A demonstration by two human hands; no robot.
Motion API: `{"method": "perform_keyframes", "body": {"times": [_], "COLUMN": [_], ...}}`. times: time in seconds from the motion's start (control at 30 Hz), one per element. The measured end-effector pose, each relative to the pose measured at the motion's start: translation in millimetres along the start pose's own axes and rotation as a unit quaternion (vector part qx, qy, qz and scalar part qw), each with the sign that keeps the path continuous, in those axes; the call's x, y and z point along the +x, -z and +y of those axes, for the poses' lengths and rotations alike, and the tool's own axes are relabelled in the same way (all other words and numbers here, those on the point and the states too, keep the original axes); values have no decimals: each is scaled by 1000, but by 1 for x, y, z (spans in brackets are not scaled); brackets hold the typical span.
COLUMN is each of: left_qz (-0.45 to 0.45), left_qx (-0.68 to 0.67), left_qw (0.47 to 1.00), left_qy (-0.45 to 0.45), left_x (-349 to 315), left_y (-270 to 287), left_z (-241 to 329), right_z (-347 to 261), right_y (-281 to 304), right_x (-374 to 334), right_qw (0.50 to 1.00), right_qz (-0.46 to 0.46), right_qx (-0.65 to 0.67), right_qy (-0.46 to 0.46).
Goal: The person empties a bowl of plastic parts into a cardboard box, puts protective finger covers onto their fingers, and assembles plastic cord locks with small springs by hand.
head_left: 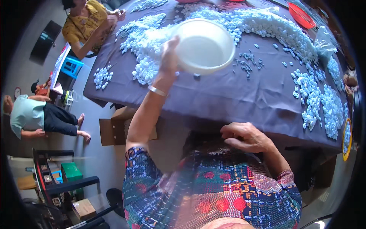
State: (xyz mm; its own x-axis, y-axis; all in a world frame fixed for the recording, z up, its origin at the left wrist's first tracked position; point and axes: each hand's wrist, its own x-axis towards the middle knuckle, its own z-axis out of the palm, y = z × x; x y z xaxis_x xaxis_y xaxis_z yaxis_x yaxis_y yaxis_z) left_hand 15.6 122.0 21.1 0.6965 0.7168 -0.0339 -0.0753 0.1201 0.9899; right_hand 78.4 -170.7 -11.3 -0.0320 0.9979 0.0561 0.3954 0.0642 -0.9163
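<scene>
A dark cloth-covered tabletop (206,93) carries broad heaps of small white pieces (267,28). Above it, beside the left-hand heap, is a round, pale bowl (207,45), its rim grasped by the fingers of the left hand (169,57). The right hand (249,138) is near the tabletop's front edge, fingers released and loosely bent. Tiny dark pieces (248,63) lie scattered just right of the bowl.

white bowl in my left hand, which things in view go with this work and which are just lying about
Likely with the work: white bowl, left hand, small white pieces, small dark pieces

Probably lying about: blue stool, green box
</scene>
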Motion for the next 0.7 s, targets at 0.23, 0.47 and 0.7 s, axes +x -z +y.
{"method": "perform_keyframes", "body": {"times": [0.23, 0.47, 0.7], "left_qz": [67, 195, 186], "left_qx": [289, 300, 336], "left_qw": [955, 902, 882], "left_qy": [-8, -243, -273], "left_x": [55, 77, -24], "left_y": [-10, 69, 63], "left_z": [-35, 3, -14], "right_z": [5, -1, 1], "right_y": [8, 23, 41], "right_x": [-7, -6, -21], "right_qw": [999, 998, 990], "right_qz": [36, 70, 129], "right_qx": [9, -1, -41], "right_qy": [3, -2, -30]}}
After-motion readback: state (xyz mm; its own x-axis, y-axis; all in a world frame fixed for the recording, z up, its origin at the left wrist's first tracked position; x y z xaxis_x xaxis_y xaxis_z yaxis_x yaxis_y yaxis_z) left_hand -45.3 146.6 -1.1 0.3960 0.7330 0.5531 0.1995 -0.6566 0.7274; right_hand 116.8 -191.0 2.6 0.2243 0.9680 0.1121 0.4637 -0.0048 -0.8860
